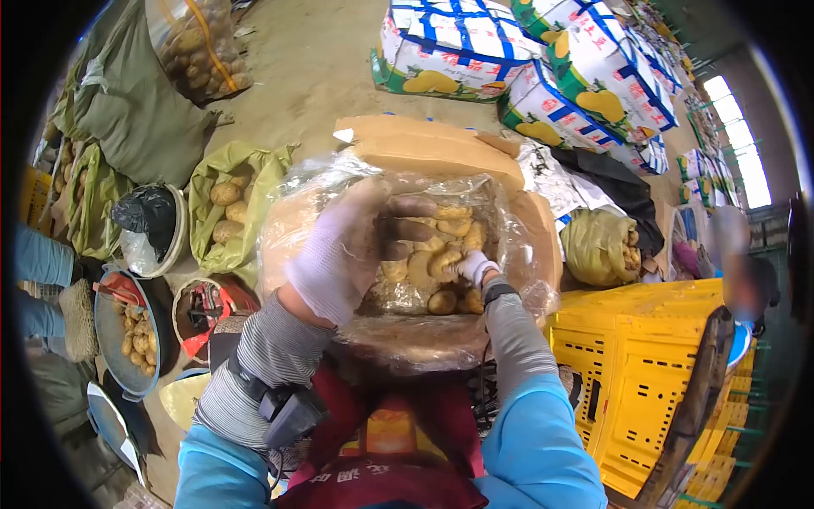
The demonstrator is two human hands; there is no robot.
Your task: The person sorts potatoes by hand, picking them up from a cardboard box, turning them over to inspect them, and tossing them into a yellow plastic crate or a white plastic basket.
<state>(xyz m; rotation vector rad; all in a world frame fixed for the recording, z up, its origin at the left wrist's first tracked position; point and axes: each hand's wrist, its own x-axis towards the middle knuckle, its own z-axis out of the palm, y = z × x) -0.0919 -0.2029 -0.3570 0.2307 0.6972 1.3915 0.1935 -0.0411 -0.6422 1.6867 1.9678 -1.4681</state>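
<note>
A cardboard box (424, 153) lined with clear plastic (339, 174) stands in front of me, with several potatoes (443, 302) inside. My left hand (356, 242), in a white glove with dirty fingers, is raised over the left part of the box, its fingers apart and pointing right; nothing shows in it. Lower down, my right hand (473, 266), also gloved, reaches among the potatoes at the right of the box. Its fingers are bent against a potato, and whether they grip it is too small to tell.
Yellow crates (636, 373) stand at the right. Open green sacks of potatoes (227, 204) and a blue basin (127, 339) are at the left. White printed bags (458, 55) lie at the back. Another person's legs (42, 254) show at the left edge.
</note>
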